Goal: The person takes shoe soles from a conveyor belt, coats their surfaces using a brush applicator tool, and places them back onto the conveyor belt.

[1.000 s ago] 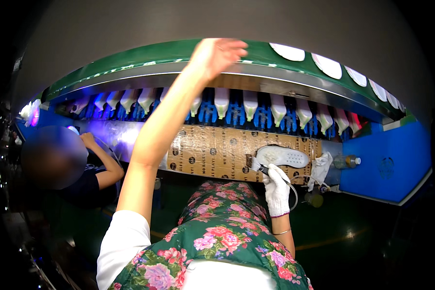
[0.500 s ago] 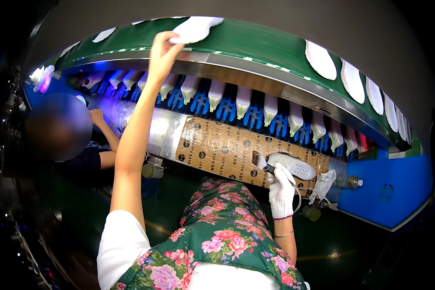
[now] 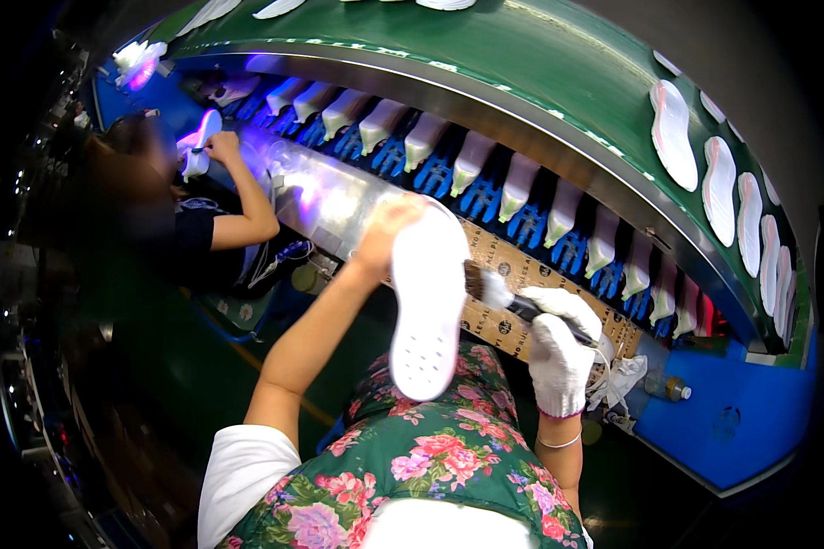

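My left hand (image 3: 389, 233), bare and blurred, grips a white shoe sole (image 3: 428, 311) along its upper left edge. The sole stands lengthwise in front of me, its lower end dotted with small holes, and hides part of my fingers. In a white knitted glove, my right hand (image 3: 561, 352) is closed round the dark handle of a brush (image 3: 496, 289). The brush head points left, at the right edge of the sole; whether the bristles touch it I cannot tell. A thin white cord (image 3: 602, 355) hangs by the glove.
Beyond the cardboard-covered bench (image 3: 513, 261) runs a row of pale shoe forms (image 3: 473, 163) on blue holders. Above it, a green belt (image 3: 540, 64) carries several white soles (image 3: 674, 135). A co-worker's hand (image 3: 222, 146) holds a sole at left. A bottle (image 3: 666, 385) and white cloth (image 3: 619, 380) lie right.
My left hand has come back from the belt and now holds a sole before me. The sole beside my right hand no longer shows there. The view has shifted.
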`<action>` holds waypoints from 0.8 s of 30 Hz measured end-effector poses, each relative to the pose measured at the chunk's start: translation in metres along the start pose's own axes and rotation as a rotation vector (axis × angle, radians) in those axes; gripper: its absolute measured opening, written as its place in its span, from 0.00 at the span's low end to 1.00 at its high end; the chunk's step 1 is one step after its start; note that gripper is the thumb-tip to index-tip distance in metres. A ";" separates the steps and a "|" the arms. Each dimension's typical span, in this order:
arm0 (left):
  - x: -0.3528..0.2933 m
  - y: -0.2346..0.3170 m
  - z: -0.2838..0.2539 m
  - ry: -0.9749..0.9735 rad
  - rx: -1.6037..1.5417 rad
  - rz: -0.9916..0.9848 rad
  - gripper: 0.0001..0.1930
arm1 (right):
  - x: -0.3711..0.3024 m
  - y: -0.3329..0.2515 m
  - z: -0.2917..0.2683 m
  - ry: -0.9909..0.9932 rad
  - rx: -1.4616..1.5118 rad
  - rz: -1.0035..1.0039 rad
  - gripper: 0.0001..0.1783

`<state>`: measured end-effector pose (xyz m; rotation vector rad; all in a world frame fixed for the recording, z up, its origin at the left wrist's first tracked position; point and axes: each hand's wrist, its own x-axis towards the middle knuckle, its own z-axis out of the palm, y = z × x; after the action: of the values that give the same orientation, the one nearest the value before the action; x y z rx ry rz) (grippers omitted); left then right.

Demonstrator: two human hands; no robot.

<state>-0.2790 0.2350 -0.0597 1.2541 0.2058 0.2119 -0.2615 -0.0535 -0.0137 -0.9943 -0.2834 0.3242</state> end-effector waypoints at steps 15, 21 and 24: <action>-0.103 -0.075 0.068 -0.443 -1.036 -0.690 0.61 | -0.003 -0.003 -0.002 -0.043 -0.439 -0.053 0.10; -0.069 -0.048 0.096 -0.215 -0.884 -0.601 0.60 | 0.019 -0.007 -0.002 -0.098 -0.749 -0.457 0.13; -0.063 -0.050 0.112 -0.138 -0.763 -0.470 0.56 | 0.027 -0.011 -0.003 -0.103 -0.842 -0.529 0.13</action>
<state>-0.3070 0.1010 -0.0720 0.4368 0.2624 -0.1953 -0.2336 -0.0508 -0.0039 -1.6717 -0.7972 -0.2621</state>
